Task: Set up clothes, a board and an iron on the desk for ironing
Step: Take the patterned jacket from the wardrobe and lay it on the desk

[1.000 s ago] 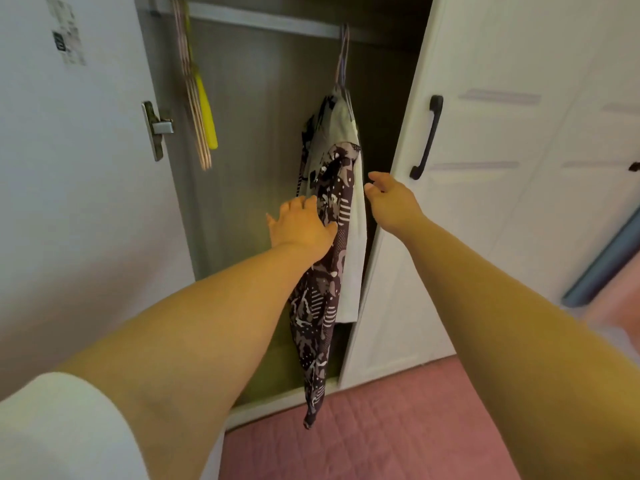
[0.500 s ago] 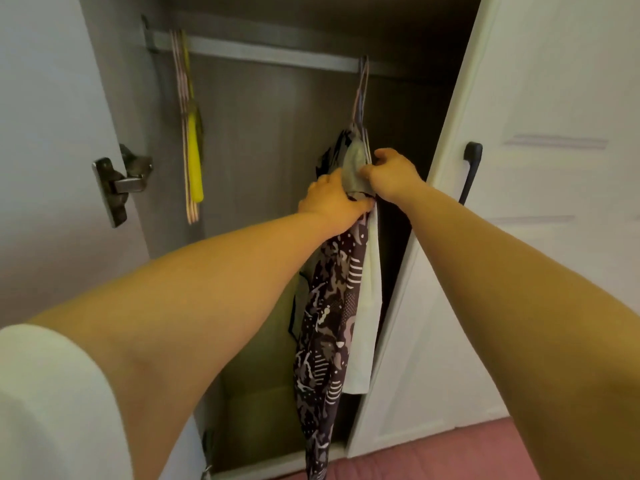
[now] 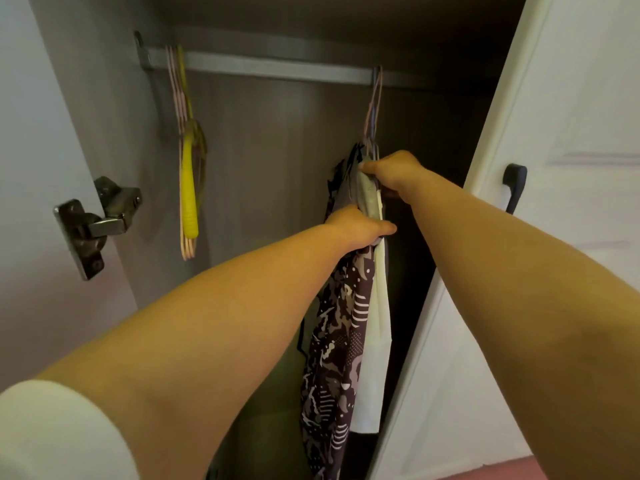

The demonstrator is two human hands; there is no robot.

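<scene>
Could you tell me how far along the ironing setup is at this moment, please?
Done: the white wardrobe door stands open. In hand: the left hand and right hand grip the dark patterned garment and white garment, which hang from the grey rail. Left: everything else; no desk, board or iron is in view.

1. The dark purple-brown hanging cloth garment (image 3: 337, 341) carries a busy white and grey print of stripes, dots and blotches.
2. The plain cream-white fabric garment (image 3: 375, 341) beside it has a grey-green top part.
3. The bright yellow plastic hanger (image 3: 189, 188) hangs among thin pale pink wire hangers (image 3: 187, 245).
4. The white panelled wardrobe door (image 3: 571, 237) bears a black curved handle (image 3: 514, 185).
5. The wardrobe's inner wall (image 3: 277, 150) is grey-brown.
</scene>
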